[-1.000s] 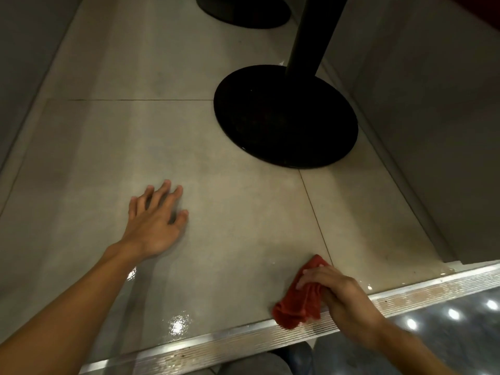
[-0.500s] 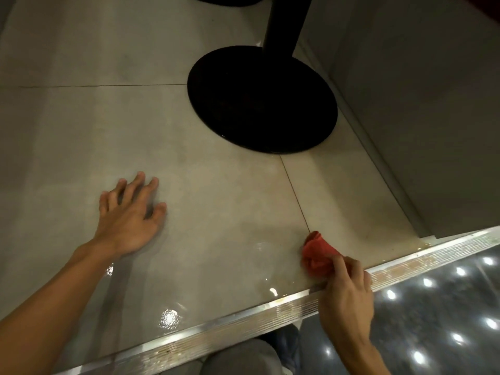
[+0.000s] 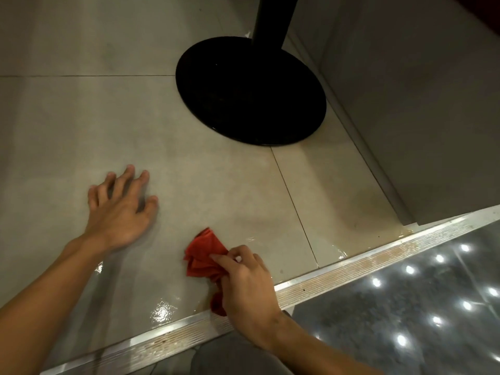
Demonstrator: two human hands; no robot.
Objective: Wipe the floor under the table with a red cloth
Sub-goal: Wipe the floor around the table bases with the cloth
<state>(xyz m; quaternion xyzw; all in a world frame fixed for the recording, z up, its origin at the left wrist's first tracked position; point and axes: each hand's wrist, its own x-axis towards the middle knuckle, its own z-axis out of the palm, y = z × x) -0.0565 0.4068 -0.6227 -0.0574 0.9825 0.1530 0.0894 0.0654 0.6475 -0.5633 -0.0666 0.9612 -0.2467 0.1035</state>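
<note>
right hand [image 3: 243, 282] clutching red cloth [image 3: 204, 253] — wet floor [image 3: 189, 185]

the floor [image 3: 81, 125] was laid with large pale tiles of a smooth, mostly matt finish, turned glossy where a wet film [image 3: 162, 311] was seen near the threshold. the red cloth [image 3: 203, 253] was shown as soft, creased fabric, matt throughout. the table base [image 3: 251, 93] was finished in a flat black, dull, with a faintly speckled surface, and the post [image 3: 273, 17] above it was given the same dark coat. the threshold strip [image 3: 351, 263] was made of ribbed, brushed metal, worn and spotted in places. beyond it, a dark speckled floor [image 3: 405, 307] was polished to a mirror gloss. the side panel [image 3: 419, 104] was seen as smooth and matt grey.
</note>
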